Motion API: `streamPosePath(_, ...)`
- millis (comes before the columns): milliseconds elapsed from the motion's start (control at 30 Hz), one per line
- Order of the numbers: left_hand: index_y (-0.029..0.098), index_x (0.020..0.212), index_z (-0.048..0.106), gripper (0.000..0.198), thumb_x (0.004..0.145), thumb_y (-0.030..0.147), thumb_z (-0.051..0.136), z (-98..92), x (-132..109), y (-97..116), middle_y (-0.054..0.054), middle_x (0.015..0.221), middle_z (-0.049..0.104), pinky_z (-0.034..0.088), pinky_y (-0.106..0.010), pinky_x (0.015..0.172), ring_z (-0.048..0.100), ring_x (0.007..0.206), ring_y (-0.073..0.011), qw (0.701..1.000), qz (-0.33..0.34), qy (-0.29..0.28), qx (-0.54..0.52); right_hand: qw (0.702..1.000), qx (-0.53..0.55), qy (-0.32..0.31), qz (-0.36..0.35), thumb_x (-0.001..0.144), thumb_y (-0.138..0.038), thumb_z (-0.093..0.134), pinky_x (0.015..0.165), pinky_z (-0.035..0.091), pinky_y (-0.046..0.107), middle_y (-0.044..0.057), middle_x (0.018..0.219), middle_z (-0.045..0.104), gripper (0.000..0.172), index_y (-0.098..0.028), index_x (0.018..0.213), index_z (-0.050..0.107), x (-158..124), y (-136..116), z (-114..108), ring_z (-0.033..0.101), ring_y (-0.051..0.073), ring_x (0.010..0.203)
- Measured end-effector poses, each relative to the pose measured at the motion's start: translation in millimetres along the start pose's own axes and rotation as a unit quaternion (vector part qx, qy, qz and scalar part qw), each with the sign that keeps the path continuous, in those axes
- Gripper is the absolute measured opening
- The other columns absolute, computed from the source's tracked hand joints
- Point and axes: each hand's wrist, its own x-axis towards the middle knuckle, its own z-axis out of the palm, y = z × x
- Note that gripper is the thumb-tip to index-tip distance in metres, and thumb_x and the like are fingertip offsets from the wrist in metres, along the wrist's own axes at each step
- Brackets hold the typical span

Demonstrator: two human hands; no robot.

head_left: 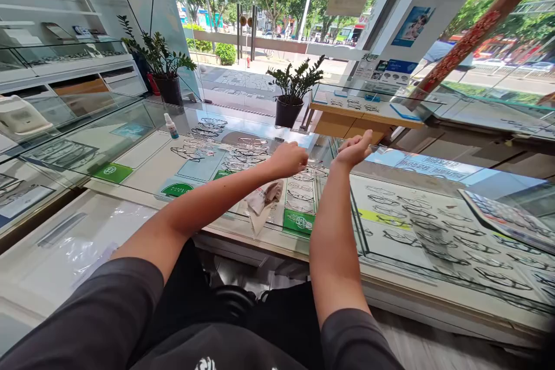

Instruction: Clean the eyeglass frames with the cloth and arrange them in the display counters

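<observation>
Left hand (289,159) and right hand (354,149) curl apart at frame centre, grasping what I cannot tell, if anything; eyeglasses (248,152) spread left of them; cloth (263,199) reaches the counter's (151,159) front edge; green card's (299,222) white print unreadable

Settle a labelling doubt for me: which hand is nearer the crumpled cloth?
Left. The left hand is just beyond the cloth, slightly to its right; the right hand is farther off to the right.
</observation>
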Motion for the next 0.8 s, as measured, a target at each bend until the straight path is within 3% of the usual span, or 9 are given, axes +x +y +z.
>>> streamPosePath(133,0.019,0.104,0.089,0.020,0.101,0.020,0.069,-48.2,-23,-6,-0.011,0.110,0.086,0.054,-0.048,0.104,0.070,0.111,-0.0296,0.998,0.002,0.054,-0.038,1.000,0.011,-0.007,0.025,0.109,-0.068,0.006,0.049,0.027,0.036,-0.007,0.054,0.014,0.052,-0.031,0.074,0.011,1,-5,-9,0.019,0.017,0.049)
streamPosePath(233,0.022,0.103,0.087,0.019,0.102,0.026,0.069,-93.1,-61,-21,-0.007,0.108,0.084,0.053,-0.044,0.103,0.069,0.108,-0.0259,0.995,0.032,0.067,-0.061,0.999,0.014,-0.019,0.040,0.112,-0.058,0.010,0.050,0.029,0.036,-0.006,0.052,0.014,0.048,-0.031,0.072,0.011,-4,-7,-6,0.020,0.017,0.048)
streamPosePath(333,0.027,0.108,0.088,0.023,0.101,0.041,0.070,-130.2,-117,-57,-0.002,0.107,0.079,0.051,-0.044,0.106,0.069,0.110,-0.0249,0.998,0.010,0.029,-0.060,0.998,0.022,-0.025,0.055,0.112,-0.043,0.020,0.050,0.029,0.035,-0.006,0.051,0.015,0.047,-0.030,0.068,0.013,-8,-8,0,0.020,0.016,0.047)
streamPosePath(433,0.031,0.113,0.088,0.031,0.101,0.050,0.067,-150.6,-188,-108,0.000,0.108,0.075,0.051,-0.044,0.104,0.070,0.110,-0.0258,0.993,-0.089,-0.052,-0.052,0.998,0.005,-0.028,0.063,0.114,-0.039,0.025,0.049,0.029,0.035,-0.007,0.051,0.016,0.051,-0.030,0.065,0.017,-11,-7,5,0.021,0.014,0.045)
streamPosePath(533,0.033,0.109,0.089,0.030,0.097,0.055,0.072,-154.3,-263,-141,-0.001,0.107,0.077,0.051,-0.040,0.098,0.071,0.109,-0.0282,0.970,-0.186,-0.147,-0.047,0.996,0.030,-0.044,0.075,0.116,-0.037,0.029,0.048,0.024,0.036,-0.008,0.051,0.016,0.056,-0.031,0.061,0.019,-15,-4,13,0.018,0.013,0.044)
streamPosePath(600,0.034,0.104,0.090,0.030,0.089,0.058,0.081,-148.1,-305,-145,-0.003,0.107,0.079,0.052,-0.038,0.094,0.071,0.106,-0.0298,0.942,-0.223,-0.241,-0.073,0.994,0.056,-0.054,0.073,0.116,-0.033,0.031,0.047,0.019,0.037,-0.007,0.051,0.016,0.058,-0.031,0.059,0.020,-19,-2,22,0.017,0.013,0.043)
streamPosePath(667,0.033,0.097,0.091,0.028,0.083,0.056,0.086,-134.7,-338,-140,-0.005,0.103,0.081,0.052,-0.037,0.089,0.072,0.100,-0.0299,0.912,-0.245,-0.307,-0.117,0.995,0.046,-0.069,0.047,0.116,-0.031,0.030,0.048,0.017,0.038,-0.007,0.051,0.016,0.059,-0.033,0.059,0.020,-26,0,32,0.018,0.014,0.042)
streamPosePath(800,0.030,0.084,0.089,0.009,0.077,0.036,0.087,-92.1,-385,-138,-0.005,0.089,0.082,0.048,-0.034,0.079,0.072,0.083,-0.0266,0.876,-0.299,-0.354,-0.135,0.992,-0.025,-0.119,-0.040,0.117,-0.031,0.040,0.051,0.021,0.036,-0.007,0.049,0.019,0.063,-0.033,0.057,0.020,-43,7,48,0.020,0.012,0.044)
